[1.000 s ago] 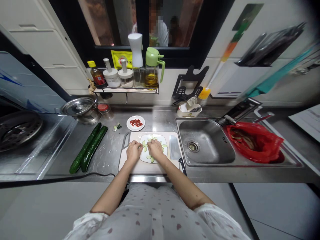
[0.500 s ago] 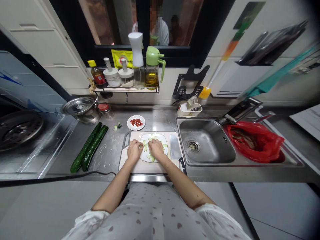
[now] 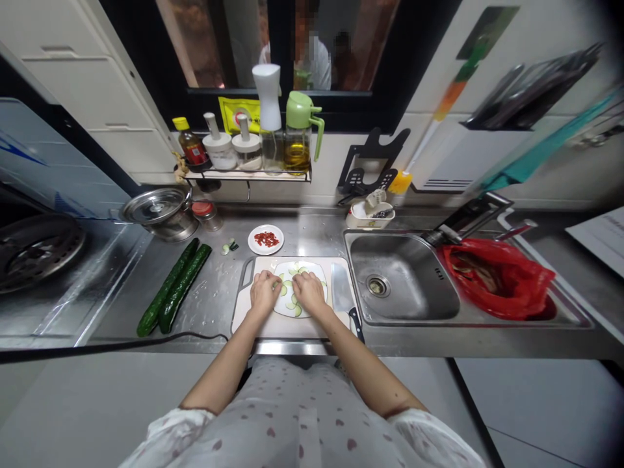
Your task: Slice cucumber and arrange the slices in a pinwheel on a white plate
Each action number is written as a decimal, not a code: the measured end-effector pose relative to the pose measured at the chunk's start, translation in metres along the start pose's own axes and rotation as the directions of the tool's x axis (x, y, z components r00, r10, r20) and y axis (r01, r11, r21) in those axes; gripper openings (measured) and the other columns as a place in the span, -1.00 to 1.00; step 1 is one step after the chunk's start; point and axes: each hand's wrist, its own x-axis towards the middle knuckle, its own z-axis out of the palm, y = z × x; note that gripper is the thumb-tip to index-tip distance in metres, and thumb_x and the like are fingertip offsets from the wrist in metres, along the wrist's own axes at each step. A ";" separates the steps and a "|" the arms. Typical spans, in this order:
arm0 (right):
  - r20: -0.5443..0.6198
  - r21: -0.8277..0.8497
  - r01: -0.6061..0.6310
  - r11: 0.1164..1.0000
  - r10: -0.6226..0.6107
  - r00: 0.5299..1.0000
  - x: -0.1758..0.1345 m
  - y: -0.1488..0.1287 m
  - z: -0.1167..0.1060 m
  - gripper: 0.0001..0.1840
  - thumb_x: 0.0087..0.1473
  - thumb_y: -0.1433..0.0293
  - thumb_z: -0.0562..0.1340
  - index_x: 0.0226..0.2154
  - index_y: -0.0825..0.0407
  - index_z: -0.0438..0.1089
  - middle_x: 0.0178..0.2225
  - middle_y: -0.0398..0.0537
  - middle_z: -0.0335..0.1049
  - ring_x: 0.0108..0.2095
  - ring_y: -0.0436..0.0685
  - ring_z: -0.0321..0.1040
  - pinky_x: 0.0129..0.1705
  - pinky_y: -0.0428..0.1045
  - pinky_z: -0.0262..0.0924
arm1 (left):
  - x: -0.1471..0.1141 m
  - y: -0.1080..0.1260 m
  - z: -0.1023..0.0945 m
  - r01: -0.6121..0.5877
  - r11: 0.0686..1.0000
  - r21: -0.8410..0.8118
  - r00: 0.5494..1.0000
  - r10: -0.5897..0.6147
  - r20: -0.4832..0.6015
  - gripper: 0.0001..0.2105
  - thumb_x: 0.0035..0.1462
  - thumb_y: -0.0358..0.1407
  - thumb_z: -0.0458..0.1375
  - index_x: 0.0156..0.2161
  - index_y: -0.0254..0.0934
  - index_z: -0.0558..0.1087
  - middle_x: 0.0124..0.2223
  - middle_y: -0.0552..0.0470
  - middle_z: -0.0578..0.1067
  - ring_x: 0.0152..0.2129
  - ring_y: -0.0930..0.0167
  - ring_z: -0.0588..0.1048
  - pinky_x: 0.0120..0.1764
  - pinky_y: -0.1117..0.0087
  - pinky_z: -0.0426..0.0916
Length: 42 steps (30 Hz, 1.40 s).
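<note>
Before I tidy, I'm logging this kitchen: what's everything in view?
Cutting board: 1, beige, counter
Square plate: 1, white, on board
Slices: several, pale green, on square plate
Knife: 1, black-handled, on board
Round plate: 1, white, counter
Chopped pieces: many, red, round plate
Cucumbers: 2, green, counter left
Scraps: several, green, counter
Pot: 1, silver, back left
Jar: 1, red-lidded, beside pot
Containers: 5, mixed colours, shelf
Packet: 1, yellow, behind containers
Window: 1, black-framed, back
Basin: 1, silver, right
Caddy: 1, cream, behind basin
Bag: 1, red, right of basin
Burner: 1, dark, far left
Wall items: several, mixed colours, right
Left hand: 1, bare, square plate's left edge
Right hand: 1, bare, over square plate
</note>
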 end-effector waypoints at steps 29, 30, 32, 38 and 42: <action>-0.257 0.304 0.015 0.953 0.067 0.964 -0.070 0.039 -0.006 -0.69 0.24 0.31 0.03 -0.24 0.03 0.46 -0.33 0.00 0.45 -0.26 0.14 0.29 -0.14 -0.02 0.11 | 0.078 -0.019 -0.013 0.450 0.790 -0.416 0.819 -0.551 -0.161 -0.74 0.16 -0.15 0.07 -0.09 -0.13 0.48 -0.13 0.02 0.51 -0.17 0.34 0.45 -0.04 0.29 0.24; -0.260 0.311 0.012 0.950 0.073 0.963 -0.071 0.041 -0.006 -0.69 0.24 0.31 0.03 -0.25 0.03 0.46 -0.33 -0.01 0.45 -0.26 0.14 0.30 -0.14 -0.02 0.12 | 0.084 -0.018 -0.013 0.469 0.775 -0.424 0.804 -0.573 -0.158 -0.73 0.17 -0.16 0.06 -0.08 -0.13 0.47 -0.13 0.02 0.52 -0.17 0.34 0.45 -0.04 0.27 0.23; -0.267 0.326 0.007 0.945 0.085 0.960 -0.073 0.044 -0.005 -0.69 0.24 0.31 0.03 -0.25 0.03 0.46 -0.34 -0.01 0.45 -0.27 0.14 0.30 -0.14 -0.02 0.12 | 0.095 -0.018 -0.013 0.502 0.763 -0.407 0.785 -0.600 -0.154 -0.73 0.17 -0.18 0.04 -0.07 -0.11 0.47 -0.11 0.01 0.52 -0.15 0.31 0.44 -0.02 0.21 0.21; -0.282 0.347 -0.014 0.938 0.118 0.952 -0.074 0.051 -0.008 -0.68 0.24 0.28 0.03 -0.25 0.02 0.46 -0.33 -0.01 0.46 -0.27 0.14 0.29 -0.14 -0.01 0.12 | 0.118 -0.026 -0.018 0.536 0.824 -0.182 0.802 -0.565 -0.194 -0.78 0.10 -0.23 0.10 -0.16 -0.09 0.53 -0.08 -0.12 0.50 -0.05 0.12 0.37 -0.02 0.03 0.13; -0.278 0.355 -0.025 0.935 0.131 0.952 -0.073 0.052 -0.008 -0.68 0.23 0.28 0.03 -0.25 0.03 0.46 -0.35 0.01 0.46 -0.29 0.15 0.29 -0.15 0.01 0.12 | 0.127 -0.032 -0.016 0.490 0.870 -0.056 0.851 -0.491 -0.189 -0.78 0.06 -0.24 0.13 -0.20 -0.12 0.56 -0.08 -0.17 0.48 -0.04 0.08 0.35 -0.04 0.02 0.11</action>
